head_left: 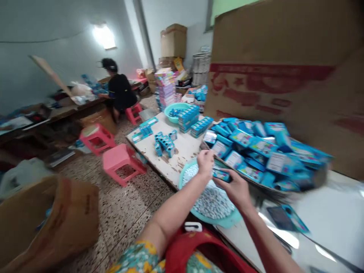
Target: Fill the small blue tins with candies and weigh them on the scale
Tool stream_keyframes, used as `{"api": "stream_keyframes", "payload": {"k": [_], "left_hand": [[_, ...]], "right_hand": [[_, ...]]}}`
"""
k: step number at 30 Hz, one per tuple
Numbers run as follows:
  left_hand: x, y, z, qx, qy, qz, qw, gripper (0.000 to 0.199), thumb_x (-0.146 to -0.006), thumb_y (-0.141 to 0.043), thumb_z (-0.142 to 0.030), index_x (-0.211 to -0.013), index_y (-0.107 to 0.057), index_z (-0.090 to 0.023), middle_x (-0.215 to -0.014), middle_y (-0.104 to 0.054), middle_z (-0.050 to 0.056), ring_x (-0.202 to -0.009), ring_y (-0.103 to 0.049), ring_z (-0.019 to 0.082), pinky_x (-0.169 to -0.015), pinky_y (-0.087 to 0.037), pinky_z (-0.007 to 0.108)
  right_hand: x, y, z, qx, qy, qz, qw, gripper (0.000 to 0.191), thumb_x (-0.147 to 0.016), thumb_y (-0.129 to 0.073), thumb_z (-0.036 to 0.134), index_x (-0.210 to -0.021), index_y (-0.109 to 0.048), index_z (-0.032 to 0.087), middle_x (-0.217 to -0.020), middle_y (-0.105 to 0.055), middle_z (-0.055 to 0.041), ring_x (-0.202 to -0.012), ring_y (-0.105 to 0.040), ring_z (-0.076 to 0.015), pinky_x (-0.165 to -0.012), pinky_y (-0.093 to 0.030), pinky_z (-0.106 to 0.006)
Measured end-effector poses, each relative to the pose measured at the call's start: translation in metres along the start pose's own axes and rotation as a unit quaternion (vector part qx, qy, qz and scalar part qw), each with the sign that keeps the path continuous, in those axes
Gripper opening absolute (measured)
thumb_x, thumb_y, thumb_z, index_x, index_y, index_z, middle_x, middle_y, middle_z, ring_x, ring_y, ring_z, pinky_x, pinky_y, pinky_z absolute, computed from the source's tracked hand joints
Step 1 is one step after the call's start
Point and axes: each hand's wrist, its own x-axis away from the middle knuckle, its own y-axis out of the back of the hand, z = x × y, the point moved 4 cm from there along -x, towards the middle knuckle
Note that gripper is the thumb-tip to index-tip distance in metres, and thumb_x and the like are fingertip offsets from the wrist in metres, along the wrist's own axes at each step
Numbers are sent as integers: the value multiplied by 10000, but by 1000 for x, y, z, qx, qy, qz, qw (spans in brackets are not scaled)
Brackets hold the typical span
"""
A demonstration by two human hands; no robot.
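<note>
Pink stools (121, 159) stand on speckled floor (119, 208), a lamp (104, 36) lighting the grey wall (57, 22).

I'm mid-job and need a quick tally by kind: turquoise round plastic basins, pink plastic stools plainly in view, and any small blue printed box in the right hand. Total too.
Turquoise round plastic basins: 2
Pink plastic stools: 3
Small blue printed box in the right hand: 1
Total: 6
</note>
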Motion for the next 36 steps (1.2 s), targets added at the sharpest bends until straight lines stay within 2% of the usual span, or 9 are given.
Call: {"api": "stream_keyframes", "payload": {"k": [4, 7, 11, 14, 20, 24, 28, 33, 36], "left_hand": [[-2, 0, -9, 44, 70, 45, 996, 420, -621, -760, -415, -726, -432, -176, -507, -351, -104, -375, -281, 8, -373, -163, 148], [-14, 1, -10, 53, 113, 52, 991, 362, -661, -744, -335, -718, -426, -172, -537, -385, -87, -398, -344, 9, -367, -210, 122], [-26, 17, 27, -58, 240, -19, 969, 179, -799, -589, -225, -696, -459, -158, -585, -485, -28, -461, -469, 37, -411, -356, 118], [-23, 26, 64, -118, 342, 49, 931, 101, -794, -549, -138, -705, -499, -139, -577, -494, -11, -407, -414, 37, -335, -257, 112], [-29, 26, 84, -265, 331, 116, 898, 119, -699, -606, -40, -776, -593, -130, -684, -618, 42, -556, -570, 100, -476, -453, 167], [-30, -9, 83, -392, 332, 265, 816, 183, -636, -734, -142, -792, -639, -135, -702, -652, 66, -502, -548, 113, -429, -398, 180], [-12, -68, 94, -465, 292, 381, 744, 164, -588, -762, -211, -678, -647, -136, -596, -608, 51, -470, -501, 114, -407, -330, 183], [31, -157, 141, -510, 162, 527, 660, 81, -602, -664, -154, -683, -667, -166, -581, -585, 5, -500, -491, 127, -481, -362, 213], [51, -196, 175, -558, 15, 584, 589, 137, -631, -580, -76, -671, -662, -178, -648, -612, 21, -581, -528, 150, -568, -383, 242]], "right_hand": [[10, 9, -4, -126, -68, 2, 990, 493, -594, -746, 481, -959, -678, 155, -856, -704, -59, -770, -643, -226, -731, -502, -354], [22, 28, -12, -203, -110, -24, 973, 467, -586, -778, 424, -958, -666, 165, -874, -698, -41, -789, -645, -210, -749, -509, -340], [49, 57, -42, -244, -146, -80, 955, 429, -595, -795, 394, -948, -663, 189, -872, -690, -27, -802, -646, -200, -762, -519, -327], [83, 78, -74, -244, -167, -122, 947, 404, -627, -784, 380, -963, -655, 196, -929, -686, -35, -833, -647, -197, -782, -524, -326], [161, 97, -137, -161, -244, -191, 937, 356, -686, -745, 323, -998, -634, 192, -1007, -661, -59, -910, -638, -212, -829, -514, -348], [178, 81, -172, -147, -246, -212, 934, 336, -714, -724, 319, -1008, -627, 189, -1001, -655, -65, -937, -629, -215, -845, -510, -356], [172, 57, -195, -154, -215, -231, 936, 342, -726, -721, 318, -1037, -631, 206, -1023, -651, -66, -977, -617, -215, -887, -500, -366], [172, 39, -211, -140, -214, -255, 932, 333, -752, -701, 303, -1067, -619, 233, -1064, -646, -75, -1016, -605, -235, -921, -487, -418], [173, 39, -213, -124, -213, -247, 937, 361, -742, -712, 287, -1085, -609, 243, -1069, -645, -75, -1017, -598, -245, -916, -484, -434]]}}
